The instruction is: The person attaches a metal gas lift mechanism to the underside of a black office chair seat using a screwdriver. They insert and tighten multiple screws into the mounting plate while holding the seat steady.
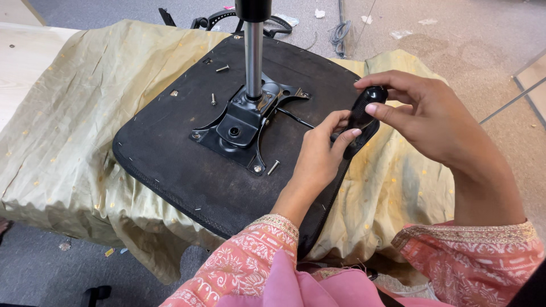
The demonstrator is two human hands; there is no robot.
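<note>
An upturned black chair seat (pixel 182 165) lies on a table draped in a pale gold cloth (pixel 68 125). A black metal mounting plate (pixel 242 122) is fixed at the seat's middle, with a silver gas cylinder (pixel 253 51) rising from it. A thin rod runs from the plate to a black plastic lever handle (pixel 360 116) at the seat's right edge. My left hand (pixel 321 153) pinches the lower part of the handle. My right hand (pixel 424 116) grips its upper end between thumb and fingers.
Loose screws lie on the seat: one near the plate's front corner (pixel 273 167), one left of the plate (pixel 213 99), one at the back (pixel 222 69). A black chair part (pixel 227 20) and a coiled grey cable (pixel 339 31) lie on the grey floor behind.
</note>
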